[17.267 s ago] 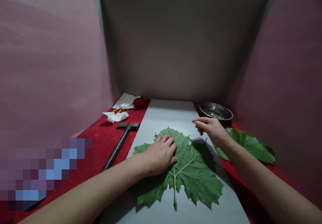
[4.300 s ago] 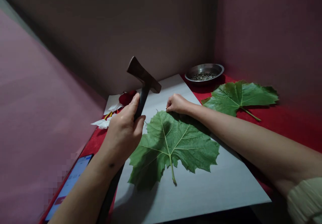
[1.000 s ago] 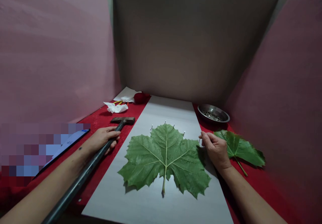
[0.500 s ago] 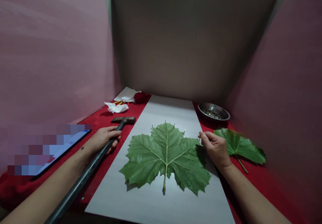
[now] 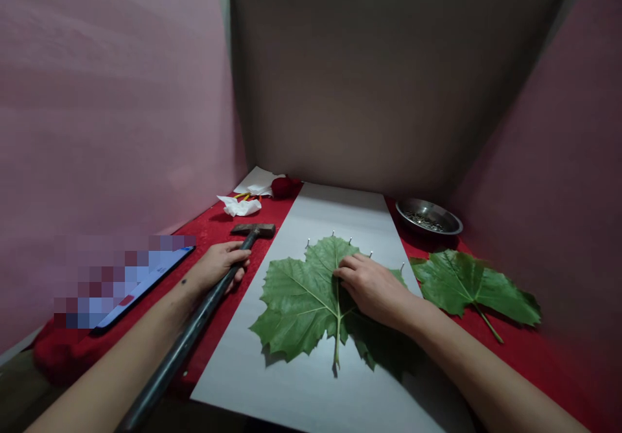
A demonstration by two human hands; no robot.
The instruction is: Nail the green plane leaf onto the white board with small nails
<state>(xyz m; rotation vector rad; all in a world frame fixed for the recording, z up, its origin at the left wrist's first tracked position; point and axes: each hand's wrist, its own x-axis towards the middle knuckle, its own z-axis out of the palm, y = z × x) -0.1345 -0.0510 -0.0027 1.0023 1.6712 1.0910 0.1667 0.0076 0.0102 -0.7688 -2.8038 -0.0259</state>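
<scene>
My left hand is wrapped around the dark handle of a hammer, whose rusty head lies towards the back. A large green leaf is spread on a white board, its stem pointing at me. Several thin nails stand along the leaf's far edge, one of them at its right lobe. Over the leaf's middle, my right hand has its fingers bent and pressed together, hiding part of the right half. Whatever its fingertips hold, if anything, does not show.
A metal bowl of nails stands at the back right, with a second leaf in front of it on the red cloth. To the left lie a tablet, crumpled tissue and a dark red ball. Pink walls flank both sides.
My right hand has moved left from the leaf's right edge to over its middle. A nail now shows standing where that hand was. My left hand still grips the hammer; the view has shifted slightly.
</scene>
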